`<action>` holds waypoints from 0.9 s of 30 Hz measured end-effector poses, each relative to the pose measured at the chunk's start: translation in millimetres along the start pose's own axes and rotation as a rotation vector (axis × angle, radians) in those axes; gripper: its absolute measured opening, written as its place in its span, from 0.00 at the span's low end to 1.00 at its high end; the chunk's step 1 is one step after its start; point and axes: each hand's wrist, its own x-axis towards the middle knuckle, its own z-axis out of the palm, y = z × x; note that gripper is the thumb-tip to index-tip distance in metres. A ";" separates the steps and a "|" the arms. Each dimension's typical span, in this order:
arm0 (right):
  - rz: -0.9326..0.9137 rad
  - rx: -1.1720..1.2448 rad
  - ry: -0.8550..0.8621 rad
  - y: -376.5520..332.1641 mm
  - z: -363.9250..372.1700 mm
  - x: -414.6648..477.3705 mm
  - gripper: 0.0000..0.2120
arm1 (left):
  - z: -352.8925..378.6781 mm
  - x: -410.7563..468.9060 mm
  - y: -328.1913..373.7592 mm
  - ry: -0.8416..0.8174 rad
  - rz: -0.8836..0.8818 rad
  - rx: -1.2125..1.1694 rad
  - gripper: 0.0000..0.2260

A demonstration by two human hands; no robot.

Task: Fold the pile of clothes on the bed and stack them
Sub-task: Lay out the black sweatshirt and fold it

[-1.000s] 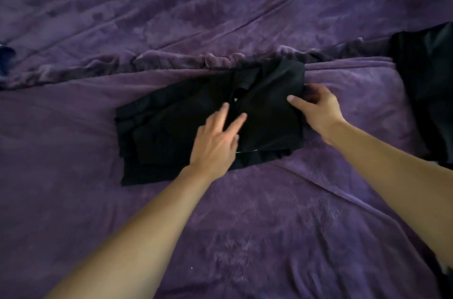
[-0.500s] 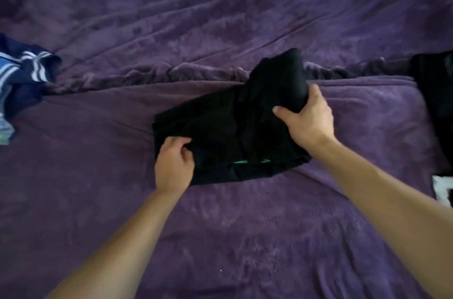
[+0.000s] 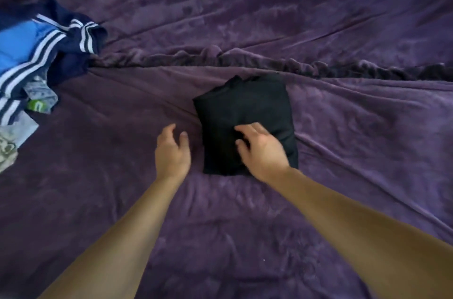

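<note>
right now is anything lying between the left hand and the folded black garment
Nothing visible does. The left hand is over bare purple blanket just left of the folded black garment, with only blanket between them. The right hand rests on the garment's near part. The other clothes lie far to the left.

blanket (image 3: 245,17): deep purple, mottled plush, all round | folded garment (image 3: 247,107): plain black, centre | striped garment (image 3: 71,36), 10 o'clock: navy, white triple stripes | panel (image 3: 17,46), 9 o'clock: bright blue | patterned cloth (image 3: 40,95), 9 o'clock: grey, small pale print, green patch (image 3: 36,105) | pale cloth (image 3: 14,134), 8 o'clock: off-white, faded print
</note>
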 end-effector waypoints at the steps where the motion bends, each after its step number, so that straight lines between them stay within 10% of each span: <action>1: -0.044 -0.072 0.118 10.3 -8.0 -2.3 0.17 | 6.3 -0.3 7.7 -0.005 0.049 -0.019 0.20; 14: 0.425 -0.142 0.125 84.1 39.0 7.5 0.33 | 96.1 47.0 46.2 -0.038 0.104 0.066 0.27; 27: 0.413 -0.140 0.274 132.6 -99.0 -118.7 0.30 | 103.2 -94.5 156.2 -0.128 0.246 -0.063 0.19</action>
